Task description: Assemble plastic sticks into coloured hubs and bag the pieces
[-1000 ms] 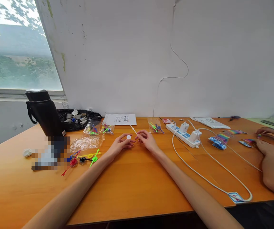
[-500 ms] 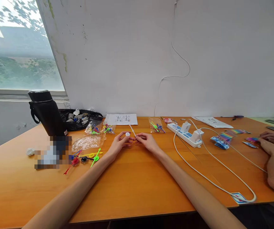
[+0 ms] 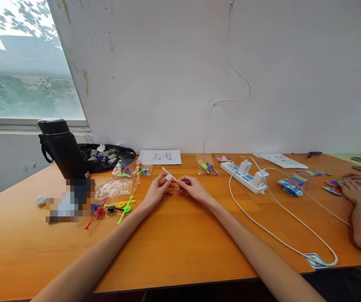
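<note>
Just above the table, my left hand (image 3: 157, 189) pinches a small white round disc (image 3: 168, 177) between thumb and fingers. My right hand (image 3: 191, 186) grips one end of a thin white arrow pointer (image 3: 165, 170), whose tip points up and left. The arrow lies across the disc or right behind it; whether the two are joined I cannot tell. Left of my left forearm lie arrow spinners with round bases: a green spinner (image 3: 125, 208), a red spinner (image 3: 99, 213), a black spinner (image 3: 111, 210), plus yellow and blue ones partly overlapped.
Clear bags of coloured arrows (image 3: 207, 165) lie at the back. A black bottle (image 3: 62, 147) and black bag (image 3: 84, 147) stand left. On the right are a power strip (image 3: 246, 180), looping white cable (image 3: 293, 207), rainbow packets (image 3: 298, 180) and another person's hands (image 3: 358, 193).
The arrow in my right hand has tilted left and come down across the disc; before, it stood apart, to the disc's right. The other person's hands shifted slightly.
</note>
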Demonstrator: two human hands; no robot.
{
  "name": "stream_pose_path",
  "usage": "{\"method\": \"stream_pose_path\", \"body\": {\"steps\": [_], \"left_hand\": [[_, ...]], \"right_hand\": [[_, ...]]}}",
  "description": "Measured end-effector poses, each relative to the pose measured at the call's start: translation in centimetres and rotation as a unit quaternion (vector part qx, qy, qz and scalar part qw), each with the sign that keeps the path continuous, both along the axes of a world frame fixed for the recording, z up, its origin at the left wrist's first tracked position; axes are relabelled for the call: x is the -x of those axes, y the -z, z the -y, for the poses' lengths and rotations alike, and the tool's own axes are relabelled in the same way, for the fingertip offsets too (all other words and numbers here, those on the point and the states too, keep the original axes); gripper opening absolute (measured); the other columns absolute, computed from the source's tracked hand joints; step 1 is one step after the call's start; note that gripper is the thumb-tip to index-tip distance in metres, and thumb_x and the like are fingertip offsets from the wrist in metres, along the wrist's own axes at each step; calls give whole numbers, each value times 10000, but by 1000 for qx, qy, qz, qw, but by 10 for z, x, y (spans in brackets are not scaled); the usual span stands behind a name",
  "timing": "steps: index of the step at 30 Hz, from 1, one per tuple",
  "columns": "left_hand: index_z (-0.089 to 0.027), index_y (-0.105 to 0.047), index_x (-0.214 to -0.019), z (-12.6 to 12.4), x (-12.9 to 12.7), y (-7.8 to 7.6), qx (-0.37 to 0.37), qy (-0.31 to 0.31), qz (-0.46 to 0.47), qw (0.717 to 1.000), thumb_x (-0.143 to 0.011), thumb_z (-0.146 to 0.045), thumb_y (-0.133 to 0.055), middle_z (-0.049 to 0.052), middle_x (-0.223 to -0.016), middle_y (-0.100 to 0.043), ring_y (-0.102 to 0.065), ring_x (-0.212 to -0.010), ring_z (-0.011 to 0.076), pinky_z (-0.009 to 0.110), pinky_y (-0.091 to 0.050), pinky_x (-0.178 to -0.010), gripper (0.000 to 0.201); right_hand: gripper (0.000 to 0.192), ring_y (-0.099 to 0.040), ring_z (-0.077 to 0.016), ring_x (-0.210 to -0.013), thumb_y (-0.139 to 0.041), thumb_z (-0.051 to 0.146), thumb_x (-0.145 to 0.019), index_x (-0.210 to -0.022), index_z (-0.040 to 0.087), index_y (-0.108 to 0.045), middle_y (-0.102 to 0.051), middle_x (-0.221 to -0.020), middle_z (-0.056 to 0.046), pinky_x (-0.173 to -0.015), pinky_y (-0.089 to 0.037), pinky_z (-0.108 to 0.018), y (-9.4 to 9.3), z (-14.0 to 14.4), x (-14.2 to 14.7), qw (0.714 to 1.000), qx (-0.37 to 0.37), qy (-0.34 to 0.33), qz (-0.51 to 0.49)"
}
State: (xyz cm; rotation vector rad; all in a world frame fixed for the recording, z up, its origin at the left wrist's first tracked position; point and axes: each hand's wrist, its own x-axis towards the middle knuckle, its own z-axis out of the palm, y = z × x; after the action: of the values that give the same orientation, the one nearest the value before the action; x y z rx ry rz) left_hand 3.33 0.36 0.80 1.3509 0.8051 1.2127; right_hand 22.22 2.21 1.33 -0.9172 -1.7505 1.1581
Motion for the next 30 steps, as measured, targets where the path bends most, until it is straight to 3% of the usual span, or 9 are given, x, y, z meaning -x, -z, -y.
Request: {"method": "stream_pose_path", "body": {"steps": [8,17,30], "left_hand": [[-200,-555,-1198,-1,-1,2,-4,0,-14,1000,-797,-498,-704,104,-1094,-696,-681,-1000,242,340,-588,-749,521],[-225,-546,-1262,1,-2,6,-73,-9,-65,995,-863,-438,-641,135,-1253,-654,-672,-1011,231,312,-582,-731,462],[-215,-573,-1227,4,-3,3,-76,-5,-70,995,-877,-467,-622,130,-1247,-655,-675,-1032,244,323,-592,-741,434]], "right_hand": [[393,-611,-141,-646,-632,565,-837,-865,172,-614,-666,-716,-17,-651,-483,-273,3,3,2,1000,3,-4,13],[366,-616,-144,-626,-619,533,-858,-851,167,-608,-675,-689,-28,-633,-482,-272,6,-1,0,998,-6,39,51],[364,-638,-158,-648,-582,524,-886,-883,162,-621,-685,-708,-40,-640,-480,-268,5,1,-1,993,-34,57,97]]}}
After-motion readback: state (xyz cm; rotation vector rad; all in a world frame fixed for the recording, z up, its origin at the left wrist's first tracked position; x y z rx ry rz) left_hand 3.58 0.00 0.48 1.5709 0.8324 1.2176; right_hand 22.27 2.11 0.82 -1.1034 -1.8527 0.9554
